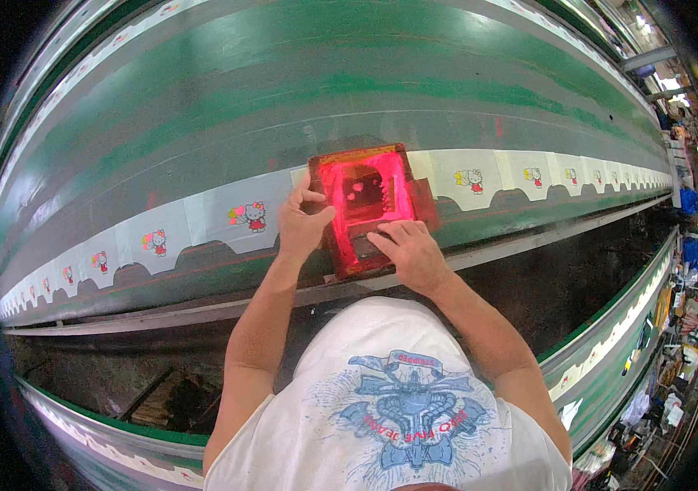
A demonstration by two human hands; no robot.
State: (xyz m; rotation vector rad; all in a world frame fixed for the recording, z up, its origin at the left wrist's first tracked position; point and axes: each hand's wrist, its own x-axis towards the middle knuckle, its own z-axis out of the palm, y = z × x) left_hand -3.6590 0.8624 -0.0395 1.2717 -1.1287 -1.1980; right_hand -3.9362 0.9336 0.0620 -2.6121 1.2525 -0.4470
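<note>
- frame: a red-stained, box-like printing frame [361, 154] lies slightly tilted to the viewer's left, at the near side of the long green table [283, 114], across the row of white panels [218, 211].
- left hand [303, 219]: at the frame's left rim, thumb and fingertips apart; whether they clamp the rim cannot be told.
- right hand [408, 250]: fingers over a dark block [368, 248] at the frame's near end; how firmly they close on it is hidden.
- weight and stiffness: the frame appears rigid and probably light enough for two hands; the straight rims suggest little flex.
- surface: glossy red colour coats the inner border and is probably wet, hence slippery and apt to smear.
- fragile part: the dark central window [363, 192] is presumably a thin screen, best spared any fingertip pressure.
- hold: the outer side rims, taken opposite each other, seem the soundest grip; the block is best held by its upper part.
- panels: seemingly thin and limp, they could drag or smudge if the frame slides; a straight lift suits them.
</note>
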